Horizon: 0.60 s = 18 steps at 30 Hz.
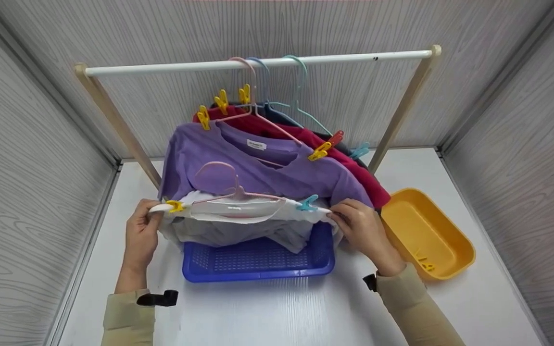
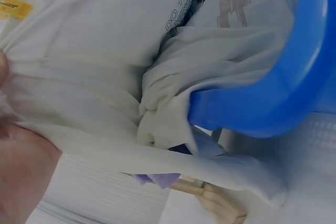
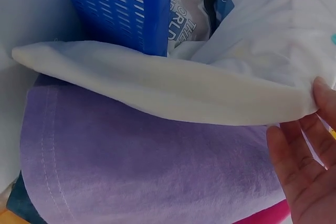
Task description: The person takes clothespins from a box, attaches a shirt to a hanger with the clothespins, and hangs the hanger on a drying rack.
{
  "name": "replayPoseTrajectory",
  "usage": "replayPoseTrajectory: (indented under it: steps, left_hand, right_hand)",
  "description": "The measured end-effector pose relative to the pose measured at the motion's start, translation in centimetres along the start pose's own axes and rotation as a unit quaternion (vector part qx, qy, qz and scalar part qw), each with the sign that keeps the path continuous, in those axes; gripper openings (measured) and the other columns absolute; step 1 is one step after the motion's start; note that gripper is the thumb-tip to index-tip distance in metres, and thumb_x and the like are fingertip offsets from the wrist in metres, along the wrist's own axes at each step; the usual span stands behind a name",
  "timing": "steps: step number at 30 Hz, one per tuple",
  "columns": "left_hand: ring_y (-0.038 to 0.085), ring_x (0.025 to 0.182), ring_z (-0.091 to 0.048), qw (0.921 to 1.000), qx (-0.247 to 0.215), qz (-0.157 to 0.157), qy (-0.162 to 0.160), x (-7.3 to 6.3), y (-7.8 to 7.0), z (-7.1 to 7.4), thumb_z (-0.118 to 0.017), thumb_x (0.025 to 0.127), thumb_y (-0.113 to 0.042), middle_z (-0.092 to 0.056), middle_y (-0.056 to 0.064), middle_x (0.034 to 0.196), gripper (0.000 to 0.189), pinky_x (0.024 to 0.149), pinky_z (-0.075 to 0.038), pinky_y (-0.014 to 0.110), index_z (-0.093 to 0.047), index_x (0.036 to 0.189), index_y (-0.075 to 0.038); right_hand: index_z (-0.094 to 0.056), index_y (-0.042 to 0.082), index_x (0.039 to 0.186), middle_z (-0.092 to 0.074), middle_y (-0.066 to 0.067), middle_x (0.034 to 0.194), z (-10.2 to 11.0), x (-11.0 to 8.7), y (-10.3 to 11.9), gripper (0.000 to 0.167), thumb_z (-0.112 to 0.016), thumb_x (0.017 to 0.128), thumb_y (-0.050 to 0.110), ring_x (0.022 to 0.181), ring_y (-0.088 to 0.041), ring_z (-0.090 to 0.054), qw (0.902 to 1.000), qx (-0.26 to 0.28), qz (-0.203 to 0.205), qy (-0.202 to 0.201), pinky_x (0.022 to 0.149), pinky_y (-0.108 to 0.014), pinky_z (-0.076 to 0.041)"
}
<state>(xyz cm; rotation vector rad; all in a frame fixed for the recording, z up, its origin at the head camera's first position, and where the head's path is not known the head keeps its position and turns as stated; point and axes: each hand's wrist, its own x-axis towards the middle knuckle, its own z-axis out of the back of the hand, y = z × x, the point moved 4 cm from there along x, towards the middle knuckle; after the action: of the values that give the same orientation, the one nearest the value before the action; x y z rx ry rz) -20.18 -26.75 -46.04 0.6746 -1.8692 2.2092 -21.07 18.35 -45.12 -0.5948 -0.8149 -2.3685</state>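
A white printed shirt is spread above a blue basket, with a pink hanger in its neck. On its left shoulder sits a yellow clothespin; a light-blue clothespin is on the right one. My left hand pinches the shirt's left shoulder end between thumb and fingers. At the opposite end, my right hand pinches the other shoulder, thumb and fingertips on the cloth. Part of the shirt hangs down into the basket, its lower end partly hidden.
Behind the shirt, a rack with a white rail carries a purple shirt, a red garment and a dark one, clipped on hangers. At the right stands a yellow tray holding some yellow clothespins. Walls enclose the table.
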Motion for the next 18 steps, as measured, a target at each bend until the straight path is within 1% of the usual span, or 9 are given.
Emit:
replayPoseTrajectory:
  steps: [2,3,6,8,10,13,18]
  left_hand:
    - [0.012,0.079,-0.047,0.9983,0.05,-0.029,-0.011,0.3,-0.3,0.1,-0.053,0.096,0.01,-0.057,0.005,0.087,0.009,0.071,-0.037,0.022,-0.063,0.097,0.012]
    - [0.011,0.077,-0.046,0.9961,0.074,-0.044,-0.018,0.4,-0.4,0.1,-0.055,0.094,0.011,-0.057,0.007,0.086,0.009,0.069,-0.037,0.022,-0.064,0.097,0.01]
    - [0.009,0.072,-0.043,0.9842,0.146,-0.09,-0.043,1.1,-0.4,0.4,-0.059,0.091,0.012,-0.058,0.012,0.084,0.01,0.066,-0.034,0.021,-0.067,0.095,0.007]
    - [0.007,0.071,-0.043,0.9762,0.178,-0.11,-0.057,1.6,-0.6,0.5,-0.061,0.091,0.009,-0.06,0.013,0.084,0.009,0.065,-0.034,0.021,-0.068,0.095,0.005]
    - [0.007,0.071,-0.043,0.9696,0.202,-0.121,-0.067,2.2,-0.7,0.4,-0.062,0.092,0.006,-0.06,0.013,0.085,0.007,0.065,-0.034,0.022,-0.068,0.095,0.004]
    - [0.008,0.072,-0.045,0.9637,0.22,-0.126,-0.085,3.1,-1.0,0.3,-0.063,0.093,0.001,-0.061,0.014,0.085,0.007,0.066,-0.034,0.023,-0.069,0.095,0.003]
    - [0.017,0.073,-0.048,0.9541,0.249,-0.123,-0.111,4.5,-1.5,0.0,-0.064,0.094,-0.004,-0.06,0.018,0.085,0.01,0.068,-0.036,0.03,-0.069,0.098,0.004]
  right_hand:
    - [-0.073,0.007,0.093,-0.067,0.0,0.086,0.2,0.1,0.1,0.008,-0.076,0.087,0.012,0.08,-0.016,-0.062,1.0,0.003,-0.001,-0.008,0.076,-0.032,-0.054]
    - [-0.073,0.007,0.093,-0.067,0.0,0.086,0.3,0.2,0.2,0.008,-0.076,0.086,0.012,0.08,-0.016,-0.062,0.9999,0.004,-0.001,-0.013,0.076,-0.032,-0.054]
    - [-0.074,0.007,0.092,-0.067,0.0,0.085,0.8,0.7,0.4,0.009,-0.077,0.086,0.011,0.076,-0.014,-0.062,0.9991,0.014,0.005,-0.039,0.071,-0.031,-0.055]
    - [-0.074,0.006,0.091,-0.067,-0.001,0.085,1.0,1.1,0.6,0.008,-0.077,0.085,0.01,0.072,-0.014,-0.06,0.998,0.02,0.009,-0.059,0.068,-0.03,-0.054]
    - [-0.074,0.005,0.09,-0.066,-0.002,0.083,1.3,1.5,0.8,0.007,-0.077,0.085,0.009,0.069,-0.013,-0.058,0.9965,0.026,0.014,-0.078,0.065,-0.028,-0.053]
    - [-0.073,0.004,0.089,-0.065,-0.003,0.082,1.5,2.3,1.0,0.006,-0.076,0.085,0.007,0.067,-0.013,-0.057,0.9946,0.028,0.014,-0.099,0.063,-0.026,-0.053]
    - [-0.074,0.004,0.089,-0.065,-0.005,0.081,1.9,3.6,1.4,0.004,-0.075,0.086,0.005,0.067,-0.014,-0.056,0.9928,0.026,0.009,-0.116,0.065,-0.026,-0.052]
